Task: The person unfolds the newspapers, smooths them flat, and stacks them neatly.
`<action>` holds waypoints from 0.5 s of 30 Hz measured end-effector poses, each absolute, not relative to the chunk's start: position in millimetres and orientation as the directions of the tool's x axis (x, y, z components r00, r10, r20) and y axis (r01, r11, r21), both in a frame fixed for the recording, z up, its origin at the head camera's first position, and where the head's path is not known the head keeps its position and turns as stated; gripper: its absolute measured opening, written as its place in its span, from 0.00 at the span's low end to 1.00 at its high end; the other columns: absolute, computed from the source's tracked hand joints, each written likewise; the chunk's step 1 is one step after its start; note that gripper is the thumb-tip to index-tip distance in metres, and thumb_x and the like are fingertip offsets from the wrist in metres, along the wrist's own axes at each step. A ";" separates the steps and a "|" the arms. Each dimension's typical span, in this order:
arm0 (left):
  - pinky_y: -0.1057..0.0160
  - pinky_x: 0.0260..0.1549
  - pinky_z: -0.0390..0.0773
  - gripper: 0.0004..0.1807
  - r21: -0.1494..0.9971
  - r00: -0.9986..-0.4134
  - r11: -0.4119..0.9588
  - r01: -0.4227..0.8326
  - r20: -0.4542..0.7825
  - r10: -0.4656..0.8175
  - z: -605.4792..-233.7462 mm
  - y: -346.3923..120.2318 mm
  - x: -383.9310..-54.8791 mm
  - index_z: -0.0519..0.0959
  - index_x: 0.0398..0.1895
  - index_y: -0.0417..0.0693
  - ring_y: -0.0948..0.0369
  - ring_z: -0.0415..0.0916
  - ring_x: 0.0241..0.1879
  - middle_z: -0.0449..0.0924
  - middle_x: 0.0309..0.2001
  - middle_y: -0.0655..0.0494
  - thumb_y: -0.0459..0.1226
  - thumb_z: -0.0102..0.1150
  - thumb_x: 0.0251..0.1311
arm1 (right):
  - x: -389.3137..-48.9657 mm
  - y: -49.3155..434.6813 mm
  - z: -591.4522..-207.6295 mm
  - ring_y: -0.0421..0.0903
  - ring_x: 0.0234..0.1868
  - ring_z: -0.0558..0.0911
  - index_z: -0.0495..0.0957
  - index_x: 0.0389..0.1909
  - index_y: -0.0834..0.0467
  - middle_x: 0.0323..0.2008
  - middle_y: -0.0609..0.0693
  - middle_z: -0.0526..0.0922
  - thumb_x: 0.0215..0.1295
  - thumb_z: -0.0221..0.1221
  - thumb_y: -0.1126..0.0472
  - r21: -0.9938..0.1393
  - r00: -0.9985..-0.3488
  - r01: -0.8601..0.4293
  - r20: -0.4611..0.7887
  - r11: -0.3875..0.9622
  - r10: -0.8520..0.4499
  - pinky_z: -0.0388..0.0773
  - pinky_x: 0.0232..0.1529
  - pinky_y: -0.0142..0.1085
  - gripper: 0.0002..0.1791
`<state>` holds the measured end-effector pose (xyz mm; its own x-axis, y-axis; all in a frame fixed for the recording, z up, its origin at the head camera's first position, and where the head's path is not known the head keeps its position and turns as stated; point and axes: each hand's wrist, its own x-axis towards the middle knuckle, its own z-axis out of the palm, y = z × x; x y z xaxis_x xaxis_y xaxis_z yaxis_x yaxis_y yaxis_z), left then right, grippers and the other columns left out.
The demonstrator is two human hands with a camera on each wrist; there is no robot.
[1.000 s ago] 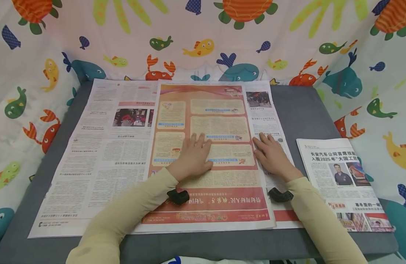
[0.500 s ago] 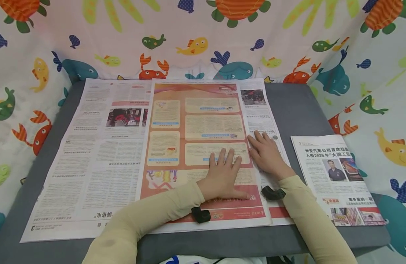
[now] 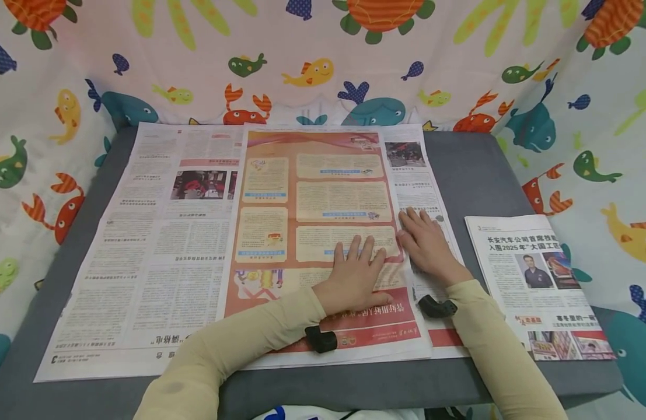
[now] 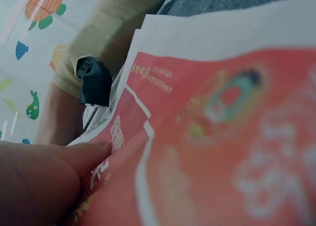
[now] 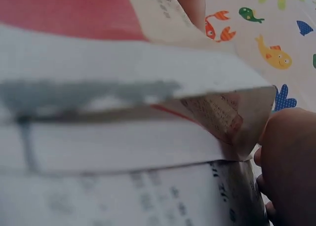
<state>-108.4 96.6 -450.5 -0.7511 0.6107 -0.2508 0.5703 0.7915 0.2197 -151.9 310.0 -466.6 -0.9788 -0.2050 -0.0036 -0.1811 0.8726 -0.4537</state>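
My left hand (image 3: 351,280) lies with spread fingers on the lower part of an orange-and-red newspaper page (image 3: 265,233), its thumb pointing right. My right hand (image 3: 428,242) rests at this page's right edge with fingers extended, overlapping the white sheet beneath. The page lies on a larger open white newspaper (image 3: 118,280) that shows on both sides of it. In the left wrist view, the red printed part bulges slightly beside the hand. The right wrist view shows the layered paper edges (image 5: 256,122) lifted in a fold next to my right hand (image 5: 291,157).
A folded newspaper (image 3: 533,286) lies at the right of the grey table (image 3: 459,163). A curtain (image 3: 186,70) printed with sea animals hangs behind and beside the table. Black wrist devices (image 3: 321,339) are worn on both wrists.
My left hand has slid right and nearer to me over the orange page, then stays there. My right hand keeps its place at the page's edge. The head view has shifted slightly.
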 end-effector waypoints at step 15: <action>0.36 0.76 0.50 0.39 0.536 -0.783 0.709 0.459 -0.133 0.608 -454.3 80.5 -120.1 0.57 0.81 0.53 0.47 0.52 0.81 0.60 0.79 0.50 0.48 0.58 0.69 | -151.9 315.3 -471.5 0.70 0.81 0.49 0.63 0.74 0.68 0.78 0.68 0.57 0.80 0.43 0.58 -0.566 -0.985 -0.155 0.025 0.810 -0.171 0.40 0.78 0.66 0.28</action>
<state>-120.1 80.5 -454.3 -0.7829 0.6077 -0.1334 0.4588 0.7087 0.5360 -151.9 315.3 -471.5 -0.9850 -0.1709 0.0245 -0.1546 0.8101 -0.5655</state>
